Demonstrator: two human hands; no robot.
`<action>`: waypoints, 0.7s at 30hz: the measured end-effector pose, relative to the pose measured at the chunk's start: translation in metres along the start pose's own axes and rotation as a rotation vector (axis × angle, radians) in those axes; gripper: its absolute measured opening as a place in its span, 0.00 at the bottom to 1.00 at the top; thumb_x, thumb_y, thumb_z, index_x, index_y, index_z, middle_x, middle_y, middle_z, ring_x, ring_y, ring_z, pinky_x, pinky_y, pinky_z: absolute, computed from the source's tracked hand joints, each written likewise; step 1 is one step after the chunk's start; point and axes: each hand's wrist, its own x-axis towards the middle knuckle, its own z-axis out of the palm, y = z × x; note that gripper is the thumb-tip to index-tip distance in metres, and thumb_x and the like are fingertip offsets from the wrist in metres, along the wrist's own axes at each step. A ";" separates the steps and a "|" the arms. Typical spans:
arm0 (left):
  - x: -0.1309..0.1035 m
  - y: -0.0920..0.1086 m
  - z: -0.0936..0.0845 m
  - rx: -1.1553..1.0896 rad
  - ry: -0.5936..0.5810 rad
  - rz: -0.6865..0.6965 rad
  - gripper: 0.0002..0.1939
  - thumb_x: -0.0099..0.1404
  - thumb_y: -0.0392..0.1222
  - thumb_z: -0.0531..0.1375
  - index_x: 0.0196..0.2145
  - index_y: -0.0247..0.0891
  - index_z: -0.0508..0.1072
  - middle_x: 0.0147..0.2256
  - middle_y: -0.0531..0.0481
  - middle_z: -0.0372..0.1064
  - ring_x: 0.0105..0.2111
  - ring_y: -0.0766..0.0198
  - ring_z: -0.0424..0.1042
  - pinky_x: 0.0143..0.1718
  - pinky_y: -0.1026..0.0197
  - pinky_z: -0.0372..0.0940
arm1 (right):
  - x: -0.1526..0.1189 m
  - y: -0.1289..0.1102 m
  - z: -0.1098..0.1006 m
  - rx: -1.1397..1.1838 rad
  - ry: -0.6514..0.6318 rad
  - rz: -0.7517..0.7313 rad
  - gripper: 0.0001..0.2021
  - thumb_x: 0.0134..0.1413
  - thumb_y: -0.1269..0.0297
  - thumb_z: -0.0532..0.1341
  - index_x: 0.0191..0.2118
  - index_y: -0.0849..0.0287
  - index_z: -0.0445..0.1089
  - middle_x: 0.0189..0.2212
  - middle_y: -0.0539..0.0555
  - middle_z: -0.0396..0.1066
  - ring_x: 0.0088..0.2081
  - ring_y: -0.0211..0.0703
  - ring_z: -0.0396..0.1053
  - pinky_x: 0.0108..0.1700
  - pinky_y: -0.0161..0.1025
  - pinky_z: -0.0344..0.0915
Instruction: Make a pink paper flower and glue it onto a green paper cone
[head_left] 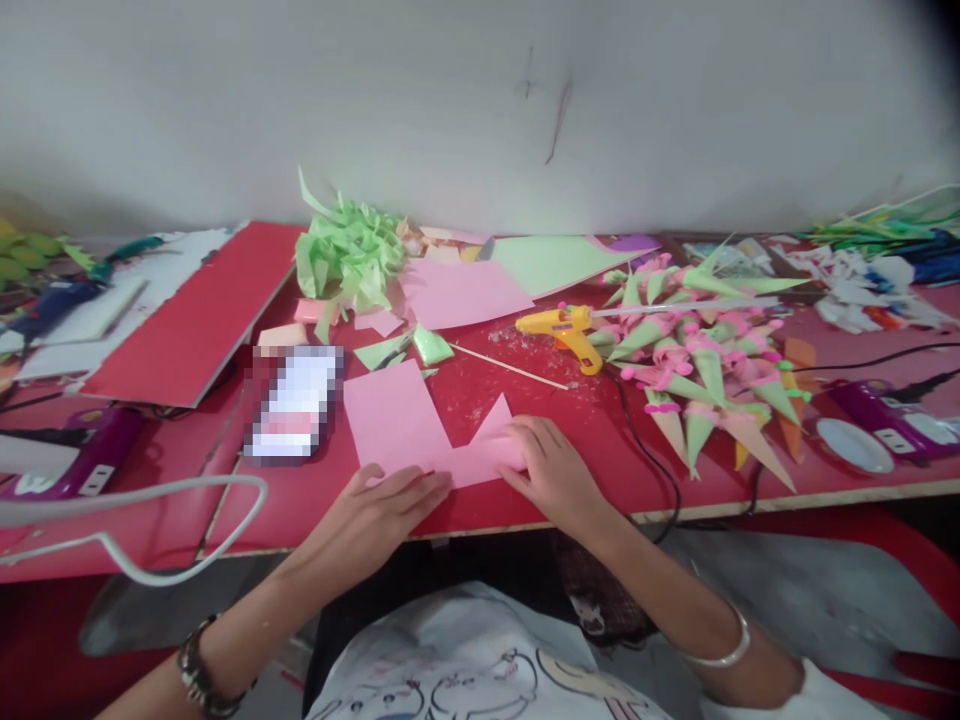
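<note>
At the table's front edge, a piece of pink paper (478, 466) lies partly folded, with one pointed corner standing up. My right hand (559, 475) pinches its right end, where the paper curls under bent fingers. My left hand (394, 510) rests on the paper's left part, fingers stretched out and flat. Just beyond the left fingers is a flat pink sheet (397, 415); whether it is separate from the folded piece is hard to see. Farther back sits a yellow glue gun (559, 325), and a thin stick (510, 367) lies in front of it.
Paper cones with pink petals (697, 360) are heaped at right, near a white dish (855, 445). Crumpled green paper (349, 250) is at the back. A blurred phone (296, 403), a red board (199, 310) and a white cable (255, 490) are at left.
</note>
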 end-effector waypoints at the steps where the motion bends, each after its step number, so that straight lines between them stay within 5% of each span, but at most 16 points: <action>1: -0.002 0.000 0.002 0.000 -0.002 -0.012 0.25 0.62 0.28 0.46 0.55 0.46 0.54 0.51 0.54 0.62 0.49 0.66 0.59 0.43 0.61 0.51 | -0.001 -0.001 -0.001 -0.054 0.011 -0.062 0.17 0.52 0.68 0.55 0.49 0.59 0.61 0.46 0.61 0.61 0.49 0.51 0.57 0.49 0.48 0.57; 6: -0.001 -0.001 0.006 0.005 -0.007 -0.032 0.20 0.64 0.35 0.48 0.52 0.47 0.58 0.52 0.56 0.61 0.48 0.67 0.59 0.43 0.60 0.48 | -0.002 0.001 -0.009 -0.193 -0.100 -0.407 0.21 0.54 0.69 0.54 0.52 0.41 0.58 0.56 0.52 0.52 0.56 0.51 0.49 0.55 0.54 0.47; 21: -0.003 0.000 -0.001 -0.152 0.018 -0.057 0.22 0.59 0.31 0.48 0.51 0.45 0.61 0.51 0.55 0.63 0.46 0.64 0.61 0.44 0.57 0.46 | -0.022 0.030 -0.044 -0.232 -0.274 -0.302 0.21 0.47 0.74 0.56 0.48 0.51 0.65 0.56 0.53 0.54 0.56 0.55 0.48 0.53 0.53 0.51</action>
